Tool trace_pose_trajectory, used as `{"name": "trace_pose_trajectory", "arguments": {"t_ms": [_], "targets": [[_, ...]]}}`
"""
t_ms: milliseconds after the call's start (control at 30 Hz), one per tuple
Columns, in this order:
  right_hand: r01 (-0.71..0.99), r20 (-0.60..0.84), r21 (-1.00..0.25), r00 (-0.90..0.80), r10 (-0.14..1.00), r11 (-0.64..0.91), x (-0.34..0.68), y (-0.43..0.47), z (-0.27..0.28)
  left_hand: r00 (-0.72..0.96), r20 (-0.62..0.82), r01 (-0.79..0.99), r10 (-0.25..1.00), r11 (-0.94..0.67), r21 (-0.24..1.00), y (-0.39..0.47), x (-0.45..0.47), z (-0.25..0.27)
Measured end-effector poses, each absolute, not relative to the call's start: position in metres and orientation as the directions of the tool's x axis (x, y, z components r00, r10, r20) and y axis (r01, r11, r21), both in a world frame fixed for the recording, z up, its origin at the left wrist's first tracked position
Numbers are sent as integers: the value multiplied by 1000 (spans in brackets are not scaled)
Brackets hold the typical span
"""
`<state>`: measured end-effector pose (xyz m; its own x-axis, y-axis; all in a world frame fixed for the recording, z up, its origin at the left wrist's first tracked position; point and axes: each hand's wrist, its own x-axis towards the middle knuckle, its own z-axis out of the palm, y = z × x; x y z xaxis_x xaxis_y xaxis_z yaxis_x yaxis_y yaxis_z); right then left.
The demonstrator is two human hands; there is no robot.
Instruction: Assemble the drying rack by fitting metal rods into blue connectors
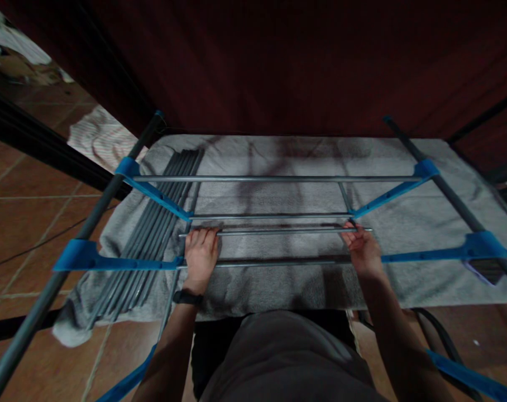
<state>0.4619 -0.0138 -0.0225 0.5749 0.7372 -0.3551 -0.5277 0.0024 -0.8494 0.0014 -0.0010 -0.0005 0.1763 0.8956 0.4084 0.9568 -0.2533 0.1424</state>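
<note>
A thin grey metal rod point(278, 231) lies crosswise between my hands, inside a rack frame of grey tubes point(98, 209) and blue plastic brackets point(82, 255). My left hand point(201, 251) is closed over the rod near its left end, palm down. Near the right end, my right hand point(362, 245) pinches it between thumb and fingers. Both rod ends stick out past my hands. Fixed crossbars, an upper one point(274, 179) and a lower one point(278, 262), span the left and right brackets. The right bracket arm point(425, 255) reaches in beside my right wrist.
Several loose grey rods point(153, 229) lie side by side on the grey towel point(312, 290) at left. A phone-like dark object point(486, 271) sits by the right bracket. Behind hangs a dark red curtain point(278, 67). Tiled floor point(36, 223) shows at left.
</note>
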Motion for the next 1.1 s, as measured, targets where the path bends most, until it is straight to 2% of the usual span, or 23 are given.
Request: {"name": "trace_pose_trajectory", "arguments": {"t_ms": [233,467,1100], "targets": [[-522,-344,-853,559,755,-2,461,-14,-23,205,391,947,897,-282,151,-1,2,1],[-529,-366,-848,593,717,5,461,-11,-26,198,377,957,905,-262,126,-1,1,2],[-542,-365,-840,585,724,14,462,-13,-25,185,420,955,889,-263,136,-1,2,0]]}}
